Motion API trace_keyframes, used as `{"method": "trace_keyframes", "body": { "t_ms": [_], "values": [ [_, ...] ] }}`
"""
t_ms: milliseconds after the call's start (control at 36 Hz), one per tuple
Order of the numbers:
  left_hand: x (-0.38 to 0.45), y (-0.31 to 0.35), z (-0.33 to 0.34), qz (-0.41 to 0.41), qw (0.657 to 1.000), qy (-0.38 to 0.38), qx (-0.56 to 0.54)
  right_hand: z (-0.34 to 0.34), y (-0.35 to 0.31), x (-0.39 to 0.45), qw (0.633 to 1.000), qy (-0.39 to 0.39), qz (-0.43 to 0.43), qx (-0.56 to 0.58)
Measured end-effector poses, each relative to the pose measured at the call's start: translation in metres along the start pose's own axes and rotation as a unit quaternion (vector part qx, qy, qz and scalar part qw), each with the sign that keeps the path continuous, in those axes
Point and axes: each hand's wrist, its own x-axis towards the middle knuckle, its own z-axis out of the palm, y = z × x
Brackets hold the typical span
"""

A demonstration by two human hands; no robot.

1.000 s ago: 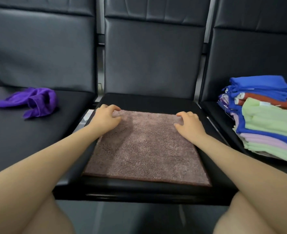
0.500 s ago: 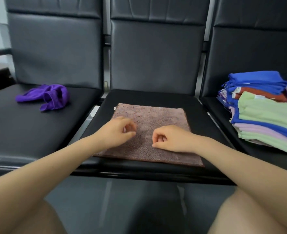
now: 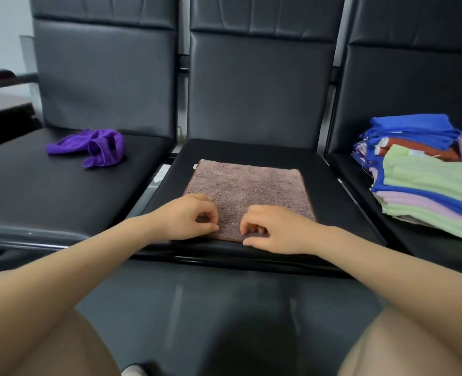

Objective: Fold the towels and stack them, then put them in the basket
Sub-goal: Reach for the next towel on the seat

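Head view, near to far. Both hands sat at the near hem of the mauve towel (image 3: 247,191), which lay flat on the middle seat (image 3: 333,191) of a row of black chairs. The left hand (image 3: 189,219) had its fingers curled with thumb and forefinger meeting at the hem; the right hand (image 3: 270,229) was curled likewise, fingertips tucked at the edge. Whether either had the cloth fully pinched could not be told, but both looked clamped on the hem.

The step in hand appeared to be a fold of the near edge away toward the far edge. Done well, each hand would take one near corner, lift evenly, and lay hem upon hem so the corners matched before smoothing.

Beyond, a crumpled purple towel (image 3: 94,149) waited unfolded on the left seat (image 3: 48,191); a stack of folded towels (image 3: 425,180) in green, blue, lilac and rust stood on the right seat. No basket showed.

Small white tags showed on the mauve towel's far left corner and in the stack; no writing was legible.
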Motion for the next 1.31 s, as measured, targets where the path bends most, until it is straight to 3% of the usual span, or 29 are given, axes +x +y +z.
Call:
{"method": "trace_keyframes", "body": {
  "t_ms": [333,472,556,722,889,1111,1306],
  "values": [
    [0.001,0.003,-0.001,0.021,0.999,-0.036,0.034,-0.002,0.004,0.006,1.000,-0.018,0.007,0.013],
    [0.001,-0.001,0.001,0.038,0.998,-0.030,0.032,0.004,0.005,0.007,1.000,0.018,-0.010,-0.009],
    [0.000,-0.004,0.005,0.042,0.997,-0.029,0.060,0.008,0.004,0.012,0.999,0.045,0.031,-0.001],
    [0.007,0.000,0.004,0.030,0.992,0.058,0.108,0.006,0.009,0.021,0.993,0.056,0.096,0.033],
    [0.014,-0.010,-0.003,-0.011,0.984,0.117,0.135,-0.011,0.019,0.024,0.991,0.016,0.090,-0.101],
    [0.015,-0.033,-0.031,-0.027,0.991,0.094,0.086,-0.040,0.042,0.004,0.971,0.101,0.215,-0.039],
    [0.005,-0.028,-0.033,-0.077,0.982,0.147,-0.092,-0.039,0.049,-0.015,0.961,0.112,0.255,-0.008]
  ]
}}
